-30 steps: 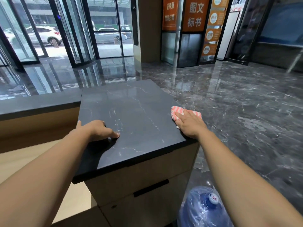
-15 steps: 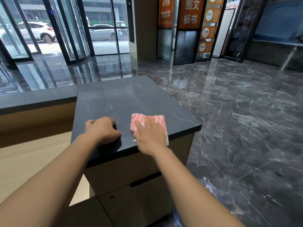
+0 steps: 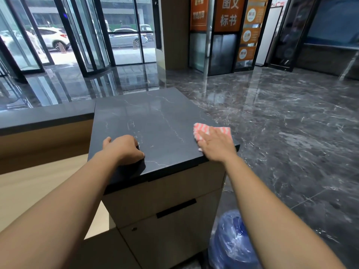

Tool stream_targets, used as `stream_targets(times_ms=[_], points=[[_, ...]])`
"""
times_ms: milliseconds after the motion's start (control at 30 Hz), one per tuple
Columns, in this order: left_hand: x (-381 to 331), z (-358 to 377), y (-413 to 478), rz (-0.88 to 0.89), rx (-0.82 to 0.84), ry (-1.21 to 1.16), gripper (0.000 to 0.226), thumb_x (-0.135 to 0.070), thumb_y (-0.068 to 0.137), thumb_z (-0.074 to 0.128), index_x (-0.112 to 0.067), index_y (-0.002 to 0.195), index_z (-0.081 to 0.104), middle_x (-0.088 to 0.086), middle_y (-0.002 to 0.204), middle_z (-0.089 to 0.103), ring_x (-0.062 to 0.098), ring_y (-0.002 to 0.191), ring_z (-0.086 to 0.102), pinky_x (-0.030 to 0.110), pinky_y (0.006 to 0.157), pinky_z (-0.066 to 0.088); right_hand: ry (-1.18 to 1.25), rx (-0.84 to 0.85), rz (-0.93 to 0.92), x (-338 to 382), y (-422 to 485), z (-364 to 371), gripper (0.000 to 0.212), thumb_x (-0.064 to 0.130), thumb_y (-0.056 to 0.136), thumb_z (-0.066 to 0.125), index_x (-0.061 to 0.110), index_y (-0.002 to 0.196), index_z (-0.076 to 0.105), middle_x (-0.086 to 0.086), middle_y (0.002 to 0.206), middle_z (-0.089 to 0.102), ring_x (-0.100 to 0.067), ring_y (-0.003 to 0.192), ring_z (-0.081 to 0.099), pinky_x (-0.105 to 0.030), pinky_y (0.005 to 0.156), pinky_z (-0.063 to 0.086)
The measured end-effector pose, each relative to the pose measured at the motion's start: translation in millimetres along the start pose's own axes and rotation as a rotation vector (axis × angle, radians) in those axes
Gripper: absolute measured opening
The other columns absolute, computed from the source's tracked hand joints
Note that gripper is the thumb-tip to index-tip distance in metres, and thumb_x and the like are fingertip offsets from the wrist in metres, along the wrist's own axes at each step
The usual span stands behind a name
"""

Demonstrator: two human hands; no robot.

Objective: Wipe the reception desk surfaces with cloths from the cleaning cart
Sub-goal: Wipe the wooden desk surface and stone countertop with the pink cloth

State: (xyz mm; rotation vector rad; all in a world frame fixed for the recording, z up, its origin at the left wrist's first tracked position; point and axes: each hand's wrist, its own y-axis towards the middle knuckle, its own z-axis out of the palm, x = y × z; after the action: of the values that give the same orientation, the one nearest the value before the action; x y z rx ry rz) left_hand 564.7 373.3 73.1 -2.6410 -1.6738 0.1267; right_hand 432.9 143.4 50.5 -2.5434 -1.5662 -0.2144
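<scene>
Right hand (image 3: 217, 147) lay flat, fingers straight, pressing the red-and-white striped cloth (image 3: 212, 130) onto the dark grey marble desk top (image 3: 155, 117) nr its right front corner; left hand (image 3: 124, 148) rested on the slab w/ fingers curled, apparently holding nothing.

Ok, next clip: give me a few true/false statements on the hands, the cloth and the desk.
1. The right hand presses a red-and-white striped cloth flat on the desk top. True.
2. The cloth lies at the desk top's left edge. False: it is near the right edge.
3. The left hand is lifted off the desk. False: it rests on the desk top, fingers curled.
4. A blue water bottle sits on the floor by the desk. True.
</scene>
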Motion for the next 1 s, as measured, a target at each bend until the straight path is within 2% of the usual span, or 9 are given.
stream_targets(times_ms=[200, 333, 467, 600, 667, 767, 833, 900, 1000], points=[[3.2, 1.9, -1.9, 0.014, -0.013, -0.021, 0.038, -0.044, 0.088, 0.056, -0.021, 0.116, 0.066, 0.0, 0.111, 0.068, 0.023, 0.112, 0.056, 0.046, 0.116, 0.01, -0.002, 0.027, 0.111, -16.8, 22.0, -5.7, 0.053, 0.038, 0.102, 0.024, 0.035, 0.154, 0.012, -0.007, 0.164, -0.003, -0.023, 0.15, -0.004, -0.041, 0.12, 0.004], [4.0, 2.0, 0.6, 0.039, -0.029, -0.018, 0.036, -0.043, 0.086, 0.057, -0.02, 0.111, 0.069, 0.001, 0.104, 0.069, 0.022, 0.107, 0.058, 0.045, 0.115, 0.01, 0.005, 0.044, 0.151, 3.1, 21.6, -4.2, 0.055, 0.036, 0.103, 0.02, 0.032, 0.155, 0.005, -0.009, 0.163, -0.009, -0.025, 0.15, -0.01, -0.042, 0.12, -0.002], [9.0, -1.9, 8.4, 0.05, -0.079, -0.021, 0.028, -0.045, 0.081, 0.059, -0.023, 0.091, 0.075, -0.004, 0.089, 0.071, 0.018, 0.094, 0.059, 0.043, 0.112, 0.016, 0.007, 0.08, 0.044, 46.2, 32.1, 3.7, 0.057, 0.038, 0.103, 0.02, 0.031, 0.156, 0.001, -0.008, 0.162, -0.012, -0.025, 0.149, -0.013, -0.042, 0.12, -0.004], [22.6, -10.2, 20.1, 0.033, -0.121, -0.153, 0.024, -0.045, 0.083, 0.06, -0.028, 0.092, 0.076, -0.008, 0.093, 0.072, 0.014, 0.093, 0.057, 0.039, 0.104, 0.021, 0.028, 0.118, -0.056, 93.7, 59.0, 11.6, 0.058, 0.037, 0.102, 0.021, 0.033, 0.156, 0.001, -0.008, 0.162, -0.014, -0.024, 0.149, -0.014, -0.042, 0.119, -0.005], [34.3, -11.9, 25.6, 0.023, -0.138, -0.192, 0.023, -0.041, 0.087, 0.058, -0.029, 0.098, 0.074, -0.009, 0.099, 0.071, 0.015, 0.098, 0.057, 0.037, 0.103, 0.021, 0.038, 0.139, -0.076, 110.0, 76.7, 12.0, 0.058, 0.037, 0.101, 0.022, 0.033, 0.155, 0.0, -0.009, 0.162, -0.014, -0.023, 0.149, -0.015, -0.042, 0.119, -0.006], [54.8, -12.4, 37.0, -0.015, -0.194, -0.194, 0.011, -0.033, 0.09, 0.054, -0.035, 0.094, 0.063, -0.01, 0.093, 0.065, 0.018, 0.112, 0.057, 0.036, 0.104, 0.024, 0.046, 0.157, -0.094, 127.3, 104.8, 11.8, 0.059, 0.037, 0.101, 0.023, 0.034, 0.155, -0.001, -0.009, 0.162, -0.015, -0.024, 0.149, -0.016, -0.042, 0.119, -0.007], [69.6, -13.1, 47.5, -0.057, -0.216, -0.206, 0.024, -0.033, 0.091, 0.053, -0.037, 0.113, 0.063, -0.008, 0.108, 0.068, 0.019, 0.122, 0.053, 0.032, 0.103, 0.03, 0.049, 0.162, -0.104, 137.7, 124.7, 12.2, 0.059, 0.039, 0.1, 0.022, 0.034, 0.155, -0.001, -0.009, 0.162, -0.016, -0.024, 0.149, -0.016, -0.042, 0.118, -0.008], [83.7, -12.5, 60.4, -0.1, -0.215, -0.243, 0.043, -0.033, 0.091, 0.054, -0.031, 0.135, 0.054, -0.004, 0.126, 0.064, 0.02, 0.127, 0.05, 0.032, 0.104, 0.034, 0.054, 0.167, -0.114, 146.8, 145.0, 12.7, 0.058, 0.043, 0.1, 0.018, 0.035, 0.155, -0.002, -0.009, 0.162, -0.016, -0.024, 0.149, -0.016, -0.042, 0.118, -0.009], [101.5, -12.9, 81.8, -0.163, -0.177, -0.32, 0.057, -0.03, 0.09, 0.057, -0.025, 0.145, 0.04, 0.002, 0.137, 0.056, 0.021, 0.13, 0.048, 0.037, 0.108, 0.037, 0.062, 0.173, -0.134, 161.5, 178.1, 13.6, 0.058, 0.047, 0.1, 0.014, 0.035, 0.155, -0.002, -0.009, 0.162, -0.015, -0.023, 0.149, -0.014, -0.042, 0.118, -0.008]])
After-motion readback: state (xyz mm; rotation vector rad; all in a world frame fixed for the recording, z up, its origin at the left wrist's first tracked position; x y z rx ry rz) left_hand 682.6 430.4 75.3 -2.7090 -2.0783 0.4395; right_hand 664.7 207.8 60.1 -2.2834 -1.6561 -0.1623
